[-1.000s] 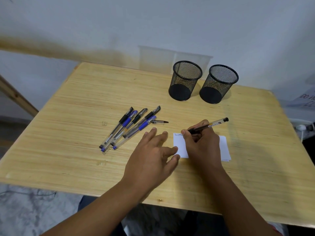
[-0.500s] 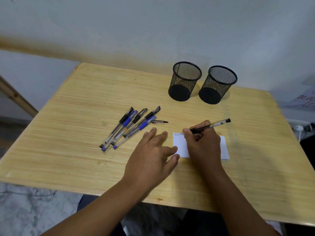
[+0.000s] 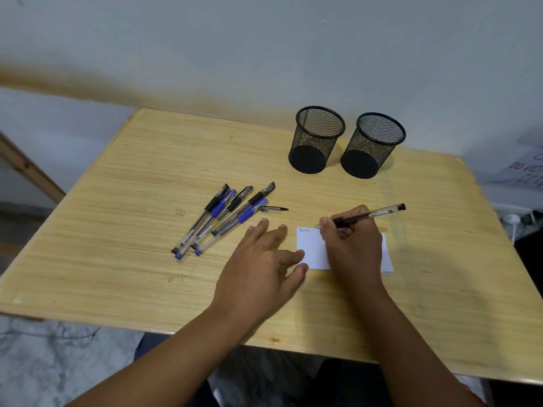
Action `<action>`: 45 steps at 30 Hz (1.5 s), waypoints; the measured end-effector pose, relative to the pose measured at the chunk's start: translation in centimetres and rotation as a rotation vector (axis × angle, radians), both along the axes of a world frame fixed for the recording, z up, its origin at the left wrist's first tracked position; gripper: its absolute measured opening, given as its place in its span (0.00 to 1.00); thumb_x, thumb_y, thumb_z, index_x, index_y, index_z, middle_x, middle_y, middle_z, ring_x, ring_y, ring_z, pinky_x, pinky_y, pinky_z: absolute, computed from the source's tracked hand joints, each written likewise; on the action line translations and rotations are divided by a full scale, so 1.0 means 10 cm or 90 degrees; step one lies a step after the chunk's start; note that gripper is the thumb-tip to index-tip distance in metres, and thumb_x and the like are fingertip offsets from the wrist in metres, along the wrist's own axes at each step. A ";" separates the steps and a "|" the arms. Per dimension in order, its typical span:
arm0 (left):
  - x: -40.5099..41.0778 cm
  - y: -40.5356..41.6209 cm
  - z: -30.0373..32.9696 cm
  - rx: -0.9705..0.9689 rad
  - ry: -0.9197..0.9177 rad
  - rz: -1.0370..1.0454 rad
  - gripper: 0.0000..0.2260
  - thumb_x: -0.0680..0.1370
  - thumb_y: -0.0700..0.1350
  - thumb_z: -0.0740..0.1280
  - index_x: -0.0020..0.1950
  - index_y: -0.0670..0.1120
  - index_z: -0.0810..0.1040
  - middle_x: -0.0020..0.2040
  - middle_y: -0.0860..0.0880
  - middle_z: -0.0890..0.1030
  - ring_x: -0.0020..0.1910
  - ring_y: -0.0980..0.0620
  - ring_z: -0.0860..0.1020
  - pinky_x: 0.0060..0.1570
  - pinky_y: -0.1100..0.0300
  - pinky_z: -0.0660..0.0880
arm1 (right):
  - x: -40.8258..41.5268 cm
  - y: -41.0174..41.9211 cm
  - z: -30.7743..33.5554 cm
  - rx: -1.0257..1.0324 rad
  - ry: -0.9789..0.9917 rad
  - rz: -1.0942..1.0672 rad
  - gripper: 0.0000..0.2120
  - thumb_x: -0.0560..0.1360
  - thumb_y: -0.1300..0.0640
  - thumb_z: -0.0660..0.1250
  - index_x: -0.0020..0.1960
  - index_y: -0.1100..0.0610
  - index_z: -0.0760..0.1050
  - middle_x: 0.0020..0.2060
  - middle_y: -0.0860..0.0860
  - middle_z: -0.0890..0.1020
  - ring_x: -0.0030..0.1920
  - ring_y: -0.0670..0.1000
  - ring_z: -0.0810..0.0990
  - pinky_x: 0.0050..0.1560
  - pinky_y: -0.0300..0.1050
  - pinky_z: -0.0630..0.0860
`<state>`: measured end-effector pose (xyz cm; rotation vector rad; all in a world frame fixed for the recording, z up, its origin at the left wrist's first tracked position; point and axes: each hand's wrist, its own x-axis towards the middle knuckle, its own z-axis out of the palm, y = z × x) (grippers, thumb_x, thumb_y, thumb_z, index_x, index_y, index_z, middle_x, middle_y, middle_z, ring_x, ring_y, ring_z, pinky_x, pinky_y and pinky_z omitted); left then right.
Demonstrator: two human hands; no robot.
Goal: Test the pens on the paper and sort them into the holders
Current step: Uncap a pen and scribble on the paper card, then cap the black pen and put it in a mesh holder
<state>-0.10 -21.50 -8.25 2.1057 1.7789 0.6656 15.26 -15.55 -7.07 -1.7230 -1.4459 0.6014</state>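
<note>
My right hand (image 3: 354,245) grips a black pen (image 3: 377,214) with its tip on the top edge of a small white paper (image 3: 311,248), beside a short scribble. My left hand (image 3: 261,268) lies flat with fingers spread, its thumb and forefinger pressing the paper's left edge. Several capped pens (image 3: 223,218), black and blue, lie in a bunch to the left. A loose pen cap (image 3: 273,209) lies just right of them. Two black mesh holders, the left holder (image 3: 317,139) and the right holder (image 3: 373,145), stand side by side at the back, with nothing in them.
All of this rests on a light wooden table (image 3: 117,201) against a white wall. A wooden beam (image 3: 26,165) slants at the far left. A printed sheet (image 3: 526,168) and cables lie off the table's right side. My knees show below the front edge.
My right hand has crept a little to the right along the paper's top edge while writing, and the pen has tilted flatter. My left hand has stayed put.
</note>
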 end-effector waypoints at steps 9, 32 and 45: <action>0.01 -0.01 0.00 -0.007 -0.029 0.025 0.15 0.76 0.60 0.65 0.60 0.60 0.80 0.72 0.55 0.70 0.76 0.56 0.56 0.73 0.58 0.57 | 0.12 -0.01 0.10 0.024 0.284 -0.013 0.07 0.76 0.62 0.70 0.47 0.66 0.74 0.35 0.57 0.84 0.34 0.48 0.84 0.40 0.38 0.79; -0.21 0.59 0.20 0.092 0.177 0.120 0.12 0.73 0.51 0.66 0.55 0.56 0.83 0.51 0.53 0.78 0.51 0.46 0.72 0.50 0.53 0.71 | 0.51 -0.45 0.25 -0.030 0.383 0.031 0.09 0.75 0.61 0.71 0.48 0.66 0.75 0.36 0.55 0.86 0.38 0.52 0.85 0.43 0.44 0.81; -0.13 0.31 0.40 0.122 0.001 0.050 0.08 0.79 0.47 0.67 0.55 0.54 0.84 0.48 0.54 0.86 0.48 0.50 0.81 0.47 0.55 0.75 | 0.53 -0.52 0.34 0.003 0.422 0.086 0.04 0.74 0.66 0.71 0.48 0.60 0.79 0.41 0.53 0.86 0.44 0.52 0.85 0.48 0.44 0.81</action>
